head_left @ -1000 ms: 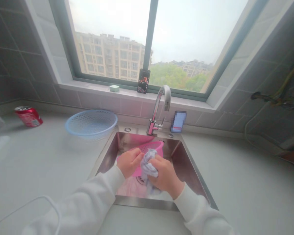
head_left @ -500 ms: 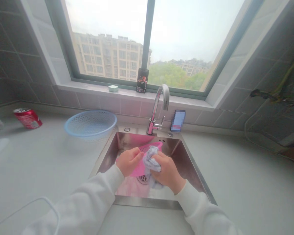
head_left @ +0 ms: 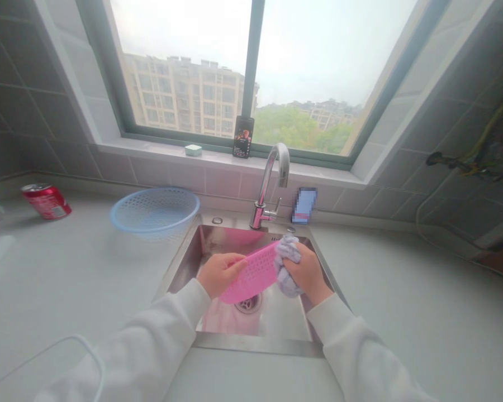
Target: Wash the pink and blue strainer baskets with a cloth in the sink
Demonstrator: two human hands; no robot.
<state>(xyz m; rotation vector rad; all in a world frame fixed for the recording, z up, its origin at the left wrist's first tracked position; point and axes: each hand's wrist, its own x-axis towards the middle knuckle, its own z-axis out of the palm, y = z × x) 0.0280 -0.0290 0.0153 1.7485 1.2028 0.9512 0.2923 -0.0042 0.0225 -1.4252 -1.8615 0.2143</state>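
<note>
A pink perforated plastic basket (head_left: 255, 273) is held tilted over the steel sink (head_left: 260, 344). My left hand (head_left: 220, 273) grips its left end, thumb on top and the other fingers hidden. Bunched in my right hand (head_left: 312, 273) is a pale grey-white cloth (head_left: 288, 265), pressed against or very close to the basket's right end. Below the basket, the drain (head_left: 248, 303) shows in the sink floor.
Behind the sink rises a chrome faucet (head_left: 272, 178). A blue perforated basket (head_left: 155, 212) and a red can (head_left: 47, 201) stand on the counter to the left. One phone (head_left: 304, 205) leans right of the faucet, another phone (head_left: 243, 137) on the sill near a green block (head_left: 193, 150).
My right hand has moved right with the cloth, from the middle of the pink basket to its right end. The basket has turned, showing more of its perforated side.
</note>
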